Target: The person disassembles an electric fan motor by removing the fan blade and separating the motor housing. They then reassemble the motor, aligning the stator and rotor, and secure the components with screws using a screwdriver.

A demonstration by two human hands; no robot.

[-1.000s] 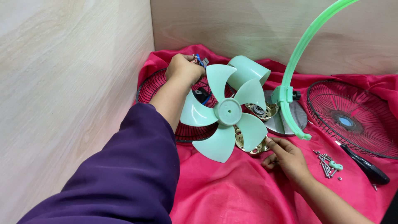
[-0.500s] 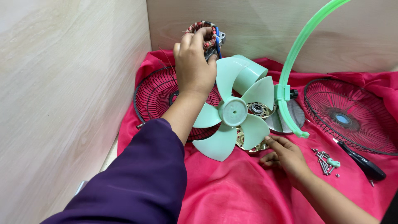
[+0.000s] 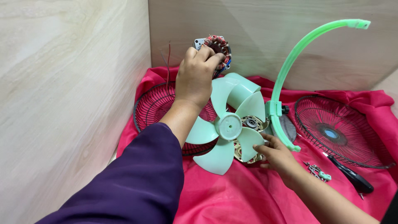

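My left hand [image 3: 195, 74] is raised above the cloth and grips a round motor stator [image 3: 217, 49] with copper windings; thin wires hang from it. Below it lies a pale green fan blade [image 3: 226, 126] with several vanes, sitting on a brass-coloured motor housing [image 3: 245, 150]. My right hand [image 3: 275, 154] rests on the edge of that housing, fingers touching the blade and metal. A green plastic arc [image 3: 298, 54] stands up just right of the blade.
A red cloth [image 3: 232, 199] covers the surface. One black wire fan guard [image 3: 159, 110] lies under the blade at left, another [image 3: 338, 130] at right. Small screws [image 3: 317, 171] and a black-handled screwdriver [image 3: 352, 179] lie near the right guard. Wooden walls close the left and back.
My left hand has lifted the stator from the cloth behind the blade up in front of the back wall. My right hand has stayed at the motor housing.
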